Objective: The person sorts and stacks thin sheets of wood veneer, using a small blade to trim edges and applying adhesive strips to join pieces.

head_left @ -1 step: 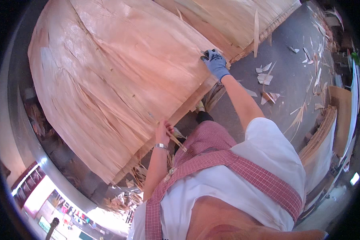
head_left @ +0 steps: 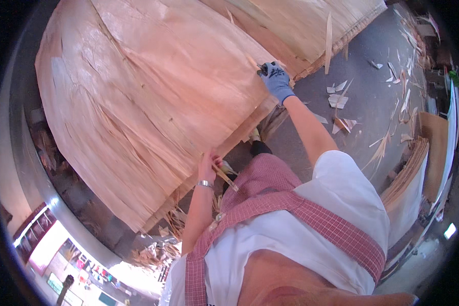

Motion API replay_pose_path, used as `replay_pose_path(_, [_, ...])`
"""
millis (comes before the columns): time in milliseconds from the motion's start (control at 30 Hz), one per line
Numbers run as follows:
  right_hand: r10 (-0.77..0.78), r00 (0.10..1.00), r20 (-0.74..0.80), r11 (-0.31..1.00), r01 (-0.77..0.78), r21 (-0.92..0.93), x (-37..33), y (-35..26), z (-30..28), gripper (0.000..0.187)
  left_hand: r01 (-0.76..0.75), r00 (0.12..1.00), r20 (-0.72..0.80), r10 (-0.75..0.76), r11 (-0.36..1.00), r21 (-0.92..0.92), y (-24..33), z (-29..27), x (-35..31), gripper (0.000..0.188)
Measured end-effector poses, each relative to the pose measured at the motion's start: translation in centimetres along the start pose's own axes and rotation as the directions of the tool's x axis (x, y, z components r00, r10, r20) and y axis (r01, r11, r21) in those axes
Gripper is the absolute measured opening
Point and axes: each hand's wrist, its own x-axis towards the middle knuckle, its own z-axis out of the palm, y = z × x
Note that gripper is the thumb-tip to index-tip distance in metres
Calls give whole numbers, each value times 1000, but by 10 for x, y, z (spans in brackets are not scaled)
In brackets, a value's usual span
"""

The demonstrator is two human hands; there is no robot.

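Observation:
A large pale wood veneer sheet [head_left: 153, 97] lies on top of a stack in front of me. My bare left hand [head_left: 208, 162], with a metal watch at the wrist, is closed around a slim wooden-handled tool [head_left: 225, 177] at the sheet's near edge. The tool's handle end points back toward me; its far tip is too thin to make out clearly. In a blue-grey glove with dark fingertips, my right hand [head_left: 276, 81] has its fingers bent on the sheet's right corner. Its thumb is partly hidden.
Another veneer stack [head_left: 311, 35] lies beyond on the right. Torn veneer scraps [head_left: 337, 101] litter the dark floor, with a scrap pile [head_left: 155, 255] at lower left. Upright sheets [head_left: 408, 173] stand at the right. My feet are close to the stack's near edge.

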Motion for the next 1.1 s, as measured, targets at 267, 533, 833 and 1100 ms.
replay_pose_path(267, [-32,998,58,997,28,69,41,22,0,35,159,987,-33,-156,984,83,28,64,11,45])
replay_pose_path(533, [-121,993,-17,946,120,300,14,-21,-37,41,-393,835,-312,453,888,238,9,48,-39,31])
replay_pose_path(833, [-163,934,317,741,-96,665,-1,-86,-58,63,-544,632,-258,730,656,524,11,19,-31,33])
replay_pose_path(1100, [-412,761,502,493,-277,825,-88,-236,-31,59,-677,679,-33,733,643,359,-2,18,13,28])
